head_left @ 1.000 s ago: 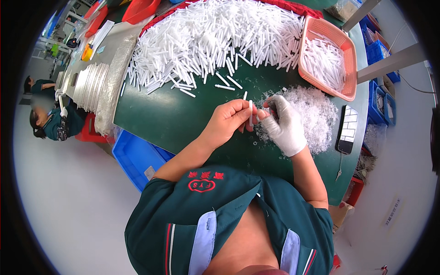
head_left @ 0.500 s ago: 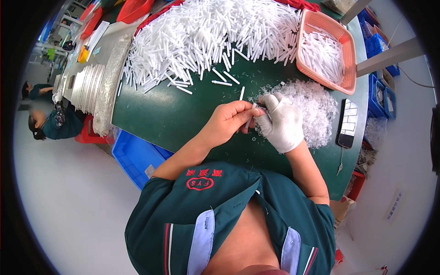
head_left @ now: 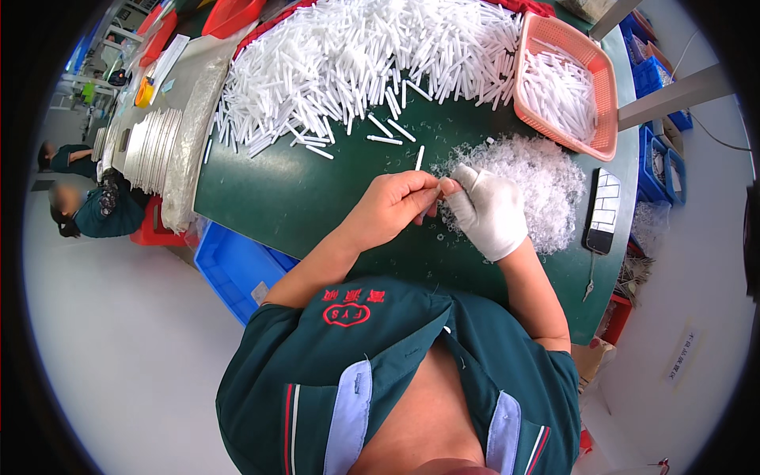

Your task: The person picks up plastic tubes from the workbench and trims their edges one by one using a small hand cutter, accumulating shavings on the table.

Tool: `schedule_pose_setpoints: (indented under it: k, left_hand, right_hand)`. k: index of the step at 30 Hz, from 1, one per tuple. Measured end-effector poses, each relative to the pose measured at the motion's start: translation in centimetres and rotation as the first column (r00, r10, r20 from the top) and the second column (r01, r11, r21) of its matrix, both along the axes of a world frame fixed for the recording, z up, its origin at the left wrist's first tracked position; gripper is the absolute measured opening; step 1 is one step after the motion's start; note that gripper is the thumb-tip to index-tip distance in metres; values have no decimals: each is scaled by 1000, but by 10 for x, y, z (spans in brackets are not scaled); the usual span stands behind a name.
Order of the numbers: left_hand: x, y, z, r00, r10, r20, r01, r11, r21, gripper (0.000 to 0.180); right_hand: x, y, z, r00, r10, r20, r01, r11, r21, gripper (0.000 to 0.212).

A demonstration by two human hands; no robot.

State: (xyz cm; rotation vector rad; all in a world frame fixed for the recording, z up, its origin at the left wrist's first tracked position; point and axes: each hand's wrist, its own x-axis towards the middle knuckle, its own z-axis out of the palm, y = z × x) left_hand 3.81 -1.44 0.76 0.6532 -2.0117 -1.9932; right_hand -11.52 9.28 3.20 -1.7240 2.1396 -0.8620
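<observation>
Bare and pinched, my left hand holds a small white plastic tube, mostly hidden by the fingers at this moment. My right hand, in a white glove with the thumb tip bare, meets it fingertip to fingertip and pinches the same tube's end. Just beyond the fingers a loose white tube lies on the green table. Beside and under my right hand spreads a heap of clear, curly plastic scraps. A large pile of white tubes covers the far part of the table.
A pink basket of white tubes stands at the far right. A black phone-like device lies at the right edge. Left are stacked white sheets and a blue bin below table height. Co-workers sit at far left.
The held tube showed between my hands before and is now mostly covered by fingers. My right hand's fingers have shifted slightly; both hands stay in about the same place.
</observation>
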Motion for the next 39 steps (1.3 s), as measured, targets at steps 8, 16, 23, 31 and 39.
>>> schedule_pose_setpoints:
  k: [8,16,23,31,39]
  left_hand:
    - [4,-6,3,997,81,17,-83,981,176,19]
    - [4,-6,1,996,92,11,-92,975,204,17]
    - [3,-4,6,998,53,-16,-48,973,225,18]
    - [3,-4,8,1000,3,0,-3,963,270,24]
    - [3,-3,3,1000,3,21,-5,995,105,20]
  right_hand:
    - [-16,9,-6,668,-147,730,181,983,32,35]
    - [-5,1,-2,983,-93,159,100,994,-40,24]
    - [1,-2,-6,999,2,-37,-7,991,-134,21]
    - [4,-1,-5,998,7,-68,-13,995,-101,20]
    - [2,-2,-6,999,25,-46,-26,999,-30,24]
